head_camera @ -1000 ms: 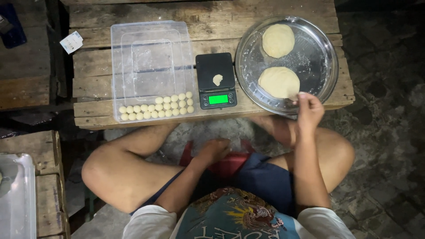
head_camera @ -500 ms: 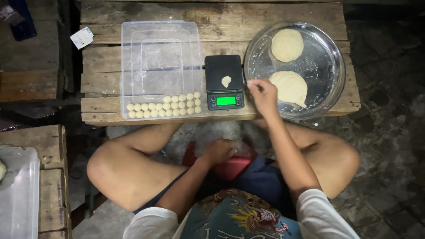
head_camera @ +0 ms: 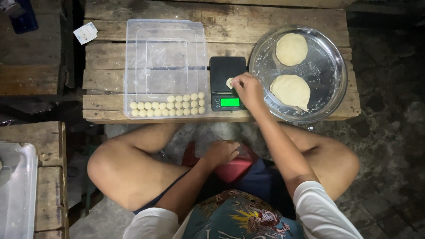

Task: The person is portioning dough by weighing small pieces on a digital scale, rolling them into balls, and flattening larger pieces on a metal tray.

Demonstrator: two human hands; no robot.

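Note:
My right hand (head_camera: 249,90) reaches over a small black digital scale (head_camera: 225,70) with a lit green display. Its fingertips pinch a small pale dough piece (head_camera: 229,82) lying on the scale's platform. To the right of the scale, a round metal tray (head_camera: 330,95) holds two flattened dough discs, one far (head_camera: 291,48) and one near (head_camera: 290,90). My left hand (head_camera: 220,152) rests low between my knees on a red seat (head_camera: 237,169), with its fingers curled and nothing visible in them.
A clear plastic container (head_camera: 164,57) stands left of the scale, with several small dough balls (head_camera: 168,105) in two rows along its near side. Everything sits on a wooden pallet table (head_camera: 110,79). Another clear box (head_camera: 15,190) is at the lower left.
My right hand left the near dough disc on the tray, moved left and now pinches at the dough piece on the scale. The left hand stayed in place.

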